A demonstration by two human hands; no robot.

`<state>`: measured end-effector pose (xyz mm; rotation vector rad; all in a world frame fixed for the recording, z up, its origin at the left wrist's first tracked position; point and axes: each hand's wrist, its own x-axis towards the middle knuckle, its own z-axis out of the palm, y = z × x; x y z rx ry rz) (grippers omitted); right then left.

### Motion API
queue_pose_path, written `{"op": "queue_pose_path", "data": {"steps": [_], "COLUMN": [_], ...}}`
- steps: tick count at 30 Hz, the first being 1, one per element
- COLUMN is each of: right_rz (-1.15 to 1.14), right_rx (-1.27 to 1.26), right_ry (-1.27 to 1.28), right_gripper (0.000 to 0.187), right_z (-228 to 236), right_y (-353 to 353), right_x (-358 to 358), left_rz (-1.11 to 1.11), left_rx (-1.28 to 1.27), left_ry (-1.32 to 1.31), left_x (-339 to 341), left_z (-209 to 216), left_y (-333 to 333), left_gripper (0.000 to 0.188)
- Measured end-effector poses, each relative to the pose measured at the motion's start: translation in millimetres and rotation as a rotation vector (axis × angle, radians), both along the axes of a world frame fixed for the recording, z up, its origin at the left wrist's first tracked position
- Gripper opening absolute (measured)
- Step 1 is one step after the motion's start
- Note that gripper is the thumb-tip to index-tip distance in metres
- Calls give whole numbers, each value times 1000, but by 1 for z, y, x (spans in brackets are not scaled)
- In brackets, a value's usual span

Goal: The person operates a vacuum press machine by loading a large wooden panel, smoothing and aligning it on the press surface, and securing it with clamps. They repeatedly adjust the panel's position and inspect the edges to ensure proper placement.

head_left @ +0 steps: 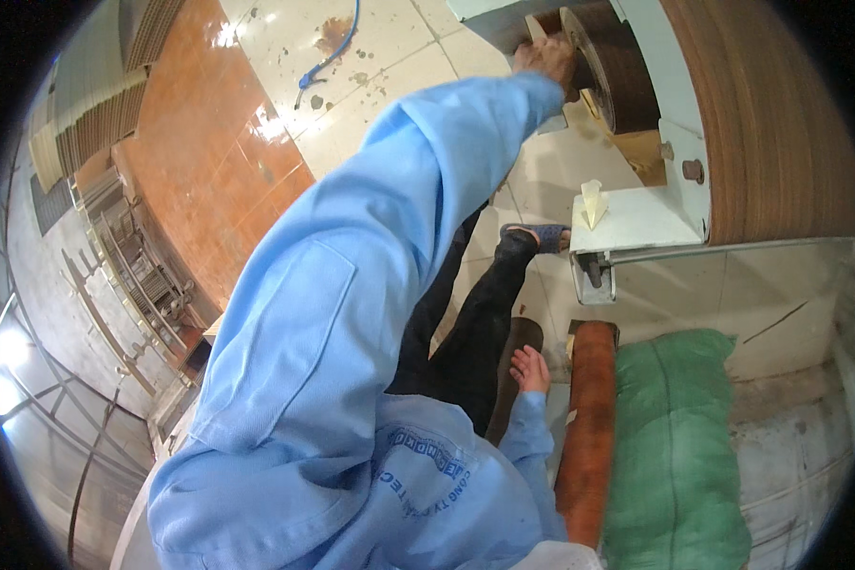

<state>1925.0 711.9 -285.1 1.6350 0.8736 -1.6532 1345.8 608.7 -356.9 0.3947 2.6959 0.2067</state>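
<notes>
Brown roll [625,71] in the white frame [644,217]: how we'd work its end

So the roll sits inside the frame, up by its far edge and left of the big wood-grain sheet [788,123]. Our left hand [547,63] is right at the roll's left end, fingers bent. Can't tell whether they're clamped on anything, since the fingertips are hidden. Our guess is we're steadying or turning the thing.

If so, we'd keep the fingers on the outer face and out of the gap between roll and frame, because that looks like the pinch spot. Slow, even pressure too, so the layers don't slide sideways. We'd also mind the loose sleeve cuff [539,98], it's awfully close to the roll.

The right hand [530,369] is holding nothing, fingers a bit apart, down near the orange-brown roll [587,427]. If the brown roll feels heavy, we'd bring that hand up to help rather than stretch one-armed. And watch the cream pointed piece [594,204] at the frame's near left corner, easy to knock.
</notes>
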Motion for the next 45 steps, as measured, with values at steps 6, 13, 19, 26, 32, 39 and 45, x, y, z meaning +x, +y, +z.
{"op": "queue_pose_path", "data": {"steps": [6, 13, 19, 26, 32, 39, 45], "right_rz": [-4, -21, -20, 6, -22, -5, -26], "right_rx": [13, 14, 37, 58, 62, 29, 37], "right_ry": [-24, -13, 4, -54, -40, -41, 27], "right_gripper": [42, 43, 43, 43, 44, 45, 44], "right_z": [-3, -8, -8, -10, -21, -19, -21], "right_y": [0, 9, 13, 8, 7, 6, 3], "right_x": [-4, -1, -10, -2, -3, -7, -11], "left_rz": [-1, 184, 108, 111, 54, 112, 61], "left_rx": [-44, -1, -89, -105, -138, -109, -73], "left_ry": [268, -61, 149, -192, 131, 13, -178], "left_x": [21, -5, 6, -7, 7, 4, -9], "left_z": [13, -6, 4, 12, 5, 11, 22], "left_y": [16, 22, 22, 14, 17, 18, 11], "left_gripper": [82, 75, 75, 63, 75, 69, 73]}}
